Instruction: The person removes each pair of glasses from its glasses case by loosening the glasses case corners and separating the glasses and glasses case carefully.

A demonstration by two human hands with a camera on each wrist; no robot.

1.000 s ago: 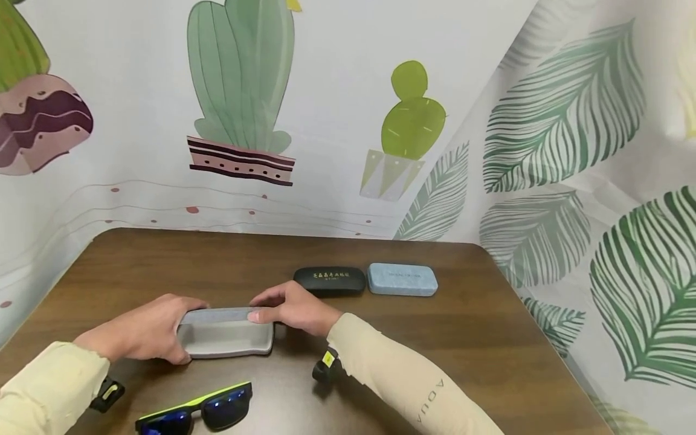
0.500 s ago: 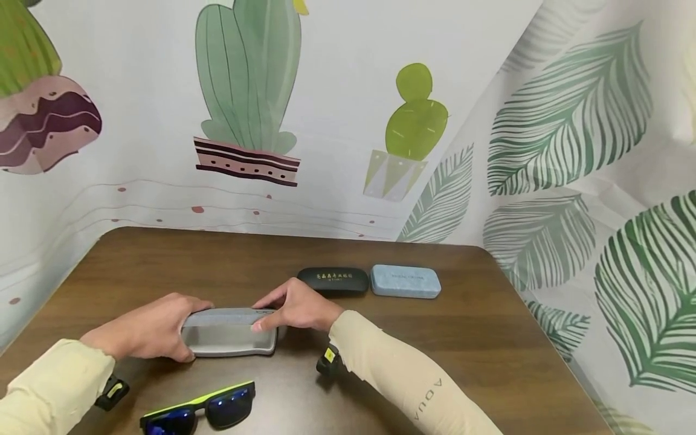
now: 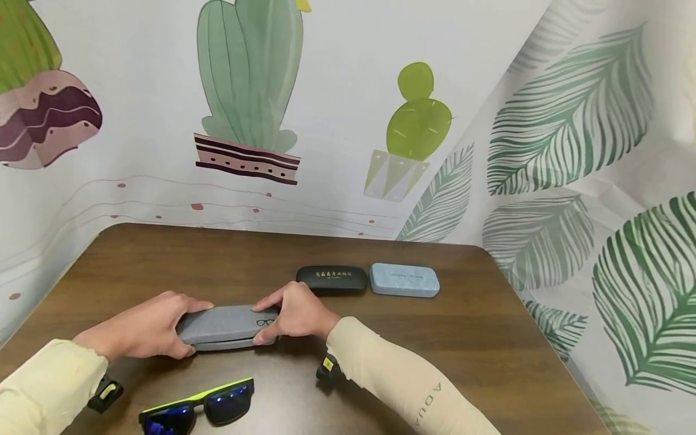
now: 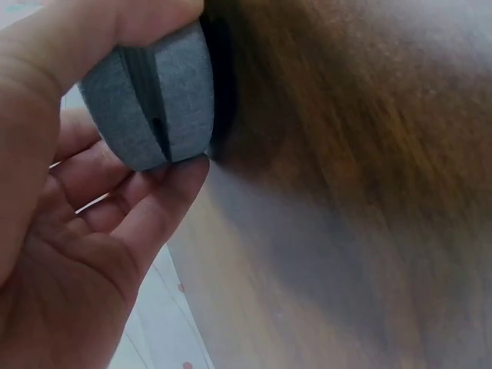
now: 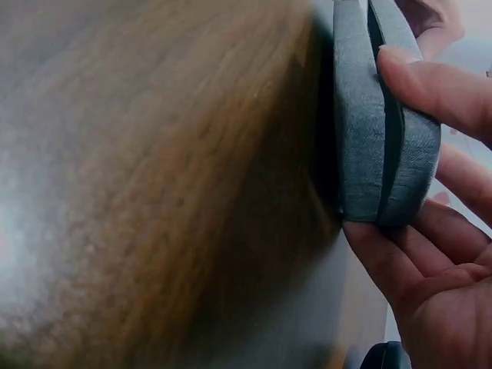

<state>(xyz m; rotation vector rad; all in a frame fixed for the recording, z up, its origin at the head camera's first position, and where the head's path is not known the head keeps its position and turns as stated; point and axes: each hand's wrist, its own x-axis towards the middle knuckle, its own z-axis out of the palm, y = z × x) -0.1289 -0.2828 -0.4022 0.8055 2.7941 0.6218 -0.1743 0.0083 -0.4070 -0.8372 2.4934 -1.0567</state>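
A grey glasses case with a small glasses print lies on the table between both hands, its lid nearly down with a narrow dark gap along the front. My left hand grips its left end, thumb at the front edge and fingers behind. At the right end my right hand pinches the case, thumb on the lid's front edge. Each wrist view shows the slit between lid and base at the case's end. Black sunglasses with a lime-green top edge and blue lenses lie in front of the case.
Behind the right hand stand a black glasses case with gold lettering and a light blue case, side by side. The brown wooden table reaches back to a wall covering printed with cacti and leaves.
The lid of the grey case has swung down toward the front, from standing open with its pale inside showing to almost closed. Both hands have kept their hold on its ends.
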